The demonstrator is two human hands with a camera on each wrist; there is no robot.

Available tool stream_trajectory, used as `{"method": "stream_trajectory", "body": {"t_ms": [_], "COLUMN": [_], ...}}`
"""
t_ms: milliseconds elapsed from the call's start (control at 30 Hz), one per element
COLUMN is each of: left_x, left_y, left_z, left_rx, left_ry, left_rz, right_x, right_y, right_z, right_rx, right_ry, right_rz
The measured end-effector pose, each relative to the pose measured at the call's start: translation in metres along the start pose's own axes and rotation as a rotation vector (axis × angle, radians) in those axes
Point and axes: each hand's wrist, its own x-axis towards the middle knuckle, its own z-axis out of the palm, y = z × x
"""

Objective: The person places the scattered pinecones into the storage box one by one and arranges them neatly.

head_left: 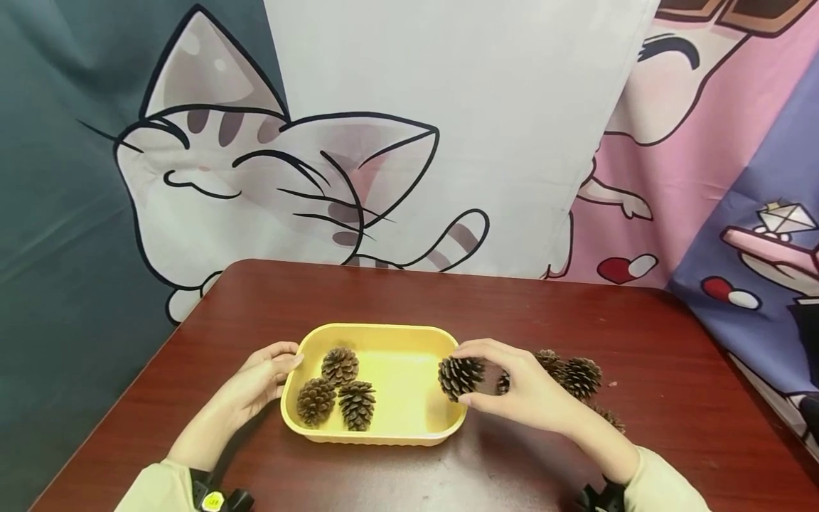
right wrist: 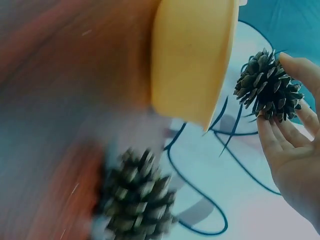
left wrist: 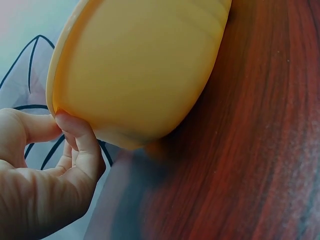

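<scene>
A yellow plastic basin sits on the table, its left rim pinched between the thumb and fingers of my left hand. Three brown pine cones lie in its left half: one at the back, one at the left and one at the front. My right hand grips another pine cone by thumb and fingertips, over the basin's right end in the head view. In the right wrist view this held pine cone is up beyond the basin's rim.
More pine cones lie on the reddish-brown table to the right, partly behind my right hand and forearm. One pine cone shows close up in the right wrist view. A cartoon-cat cloth hangs behind the table.
</scene>
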Motion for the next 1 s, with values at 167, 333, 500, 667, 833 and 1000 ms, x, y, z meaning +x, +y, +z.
{"method": "stream_trajectory", "body": {"t_ms": [167,333,500,667,833,1000], "left_x": [0.001,0.0,-0.001,-0.001,-0.002,0.0], "left_y": [0.0,0.0,0.001,0.002,0.003,0.002], "left_z": [0.003,0.003,0.0,0.0,-0.001,-0.001], "left_rx": [-0.02,-0.012,-0.007,-0.016,-0.017,-0.021], "left_ry": [-0.007,0.003,0.001,-0.004,0.011,-0.003], "left_rz": [-0.002,-0.006,0.001,-0.003,-0.008,-0.007], "right_x": [0.02,0.034,0.049,0.063,0.079,0.09], "right_y": [0.0,0.003,0.004,0.007,0.012,0.016], "right_z": [0.014,0.03,0.043,0.054,0.068,0.078], "right_rx": [0.016,0.04,0.059,0.025,-0.016,-0.003], "right_ry": [0.024,0.0,-0.046,-0.059,-0.075,-0.105], "right_rz": [-0.042,-0.043,-0.043,-0.025,-0.021,-0.03]}}
